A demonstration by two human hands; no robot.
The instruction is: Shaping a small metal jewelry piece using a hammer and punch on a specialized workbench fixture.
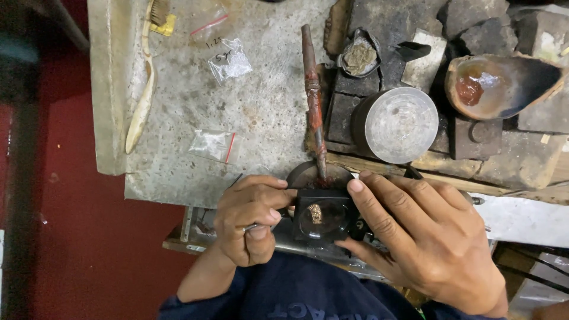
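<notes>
Seen from the head cam, looking straight down at a worn grey workbench (261,106) w/ both hands at its near edge. Right hand (424,237) spreads wide, fingers long and loose, thumb and index tip pinching the sides of a small black square loupe (323,216); a tiny gold-coloured piece (315,213) shows under its round lens. Left hand (249,222) is curled almost into a fist, thumb pressed to index, nipping a thin metal tool whose tip I can't make out; its knuckles touch the loupe's left edge. Just beyond the loupe a long red-stained wooden stick (313,101) stands w/ its lower end on a dark round pad (305,175). Packets: three small clear zip bags lie on the bench top, all flat. One at top centre (208,21) has a red seal strip; just below it a crumpled one (230,60) w/ dark handwriting above it; a third (213,146), mid-left, has a red strip along its right side. Left of them lies a pale bone-coloured brush handle (142,101). To the right, dark blocks hold a round steel cylinder (396,124) and a brown shell-like dish (501,83) w/ reddish residue.
</notes>
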